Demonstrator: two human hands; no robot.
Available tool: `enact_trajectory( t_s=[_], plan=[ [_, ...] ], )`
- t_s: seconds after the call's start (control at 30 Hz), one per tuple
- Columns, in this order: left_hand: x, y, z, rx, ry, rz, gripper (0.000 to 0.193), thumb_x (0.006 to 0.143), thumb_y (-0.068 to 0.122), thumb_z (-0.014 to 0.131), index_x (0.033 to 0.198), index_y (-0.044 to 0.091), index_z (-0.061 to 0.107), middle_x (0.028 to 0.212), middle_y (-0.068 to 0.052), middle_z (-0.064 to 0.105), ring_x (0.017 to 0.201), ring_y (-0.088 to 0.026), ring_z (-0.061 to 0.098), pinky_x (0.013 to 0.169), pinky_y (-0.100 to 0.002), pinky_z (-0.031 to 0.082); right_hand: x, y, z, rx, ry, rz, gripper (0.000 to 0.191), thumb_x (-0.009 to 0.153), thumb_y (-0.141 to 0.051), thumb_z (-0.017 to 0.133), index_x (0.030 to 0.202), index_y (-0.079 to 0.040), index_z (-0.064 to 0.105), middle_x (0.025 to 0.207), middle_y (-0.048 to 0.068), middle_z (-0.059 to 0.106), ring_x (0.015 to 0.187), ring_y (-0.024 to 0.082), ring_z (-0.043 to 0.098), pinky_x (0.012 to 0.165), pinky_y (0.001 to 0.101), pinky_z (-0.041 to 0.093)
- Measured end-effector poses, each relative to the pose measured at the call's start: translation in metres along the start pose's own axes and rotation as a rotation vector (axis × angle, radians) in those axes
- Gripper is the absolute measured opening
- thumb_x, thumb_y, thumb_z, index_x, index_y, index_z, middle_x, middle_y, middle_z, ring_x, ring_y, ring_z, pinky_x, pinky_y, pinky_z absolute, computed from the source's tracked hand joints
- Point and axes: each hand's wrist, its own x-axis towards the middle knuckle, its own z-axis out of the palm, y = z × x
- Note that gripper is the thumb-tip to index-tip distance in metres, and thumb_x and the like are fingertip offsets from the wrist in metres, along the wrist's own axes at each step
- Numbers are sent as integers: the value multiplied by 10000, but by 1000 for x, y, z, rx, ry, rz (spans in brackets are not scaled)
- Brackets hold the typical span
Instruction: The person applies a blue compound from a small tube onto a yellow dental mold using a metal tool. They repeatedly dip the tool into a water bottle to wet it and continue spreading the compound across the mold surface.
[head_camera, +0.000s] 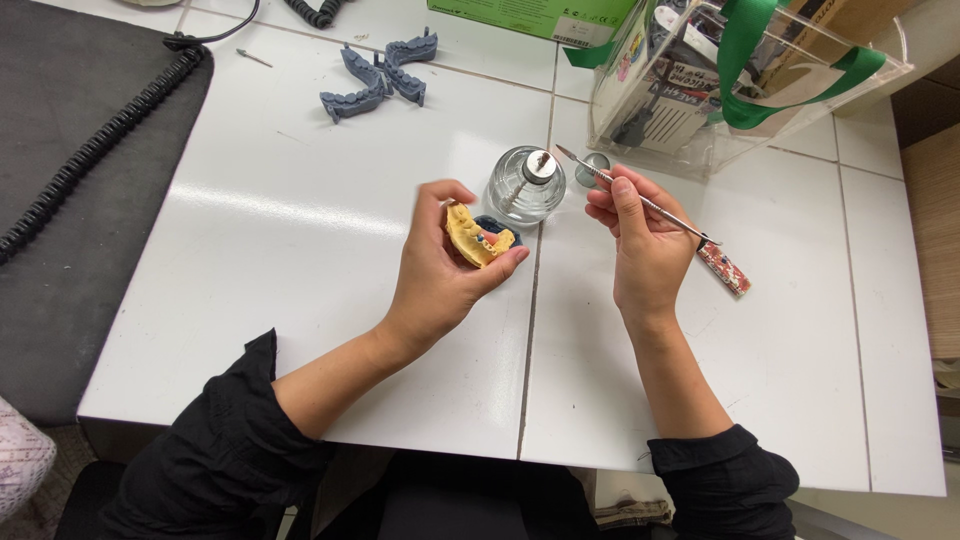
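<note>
My left hand (438, 268) holds a yellow dental jaw model (470, 234) with a small pink patch on it, thumb and fingers closed around its edges. A dark blue piece (497, 225) shows just behind the model. My right hand (640, 240) grips a thin metal carving tool (640, 197) like a pen, its pointed tip up and to the left, close to the wick of a small glass spirit lamp (526, 183) standing between the hands.
Grey-blue jaw models (378, 78) lie at the back of the white tiled table (300, 210). A clear plastic bag with green straps (735, 75) stands back right. A small patterned red item (728, 268) lies right of my hand. A coiled black cable (95, 150) crosses the dark surface on the left.
</note>
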Motion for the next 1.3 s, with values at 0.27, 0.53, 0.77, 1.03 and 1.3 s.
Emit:
enact_trajectory(
  t_s=[0.27,0.53,0.77,1.03,1.3],
  plan=[
    [5,-6,-1,-123,-54,-120,660,923,64,763,1290,99,215,1108,-129,569,912,-154,712,757,-263,623,-1,0,0,8,3,0,235,1054,-102,648,1232,49,677,1086,143,742,953,184,740,880,346,649],
    [7,-1,-2,-257,-173,-180,646,986,157,644,1531,76,307,1377,-154,566,936,-211,721,754,-293,617,0,3,-1,14,9,25,233,1053,-115,642,1214,49,680,1074,139,743,934,176,734,867,345,649],
    [3,2,-2,-425,-300,-260,609,1016,228,620,1508,34,317,1294,-151,607,971,-223,737,820,-321,640,-3,-14,-18,250,-20,18,209,1119,-171,578,1197,14,634,1138,141,703,975,161,701,896,354,632],
    [-9,9,-1,-612,-532,-483,664,1037,340,608,1583,30,394,1100,-155,680,894,-217,736,780,-291,622,-42,-66,-35,159,-78,-88,104,1150,-44,591,1238,10,592,1160,157,665,1007,177,688,997,390,621],
    [-12,8,1,-571,-458,-500,641,1003,324,627,1533,37,410,1164,-145,670,933,-211,734,803,-312,633,-75,-52,-19,168,-192,-164,374,1105,-7,653,1386,-105,427,1107,154,676,977,169,696,939,387,660]
  ],
)
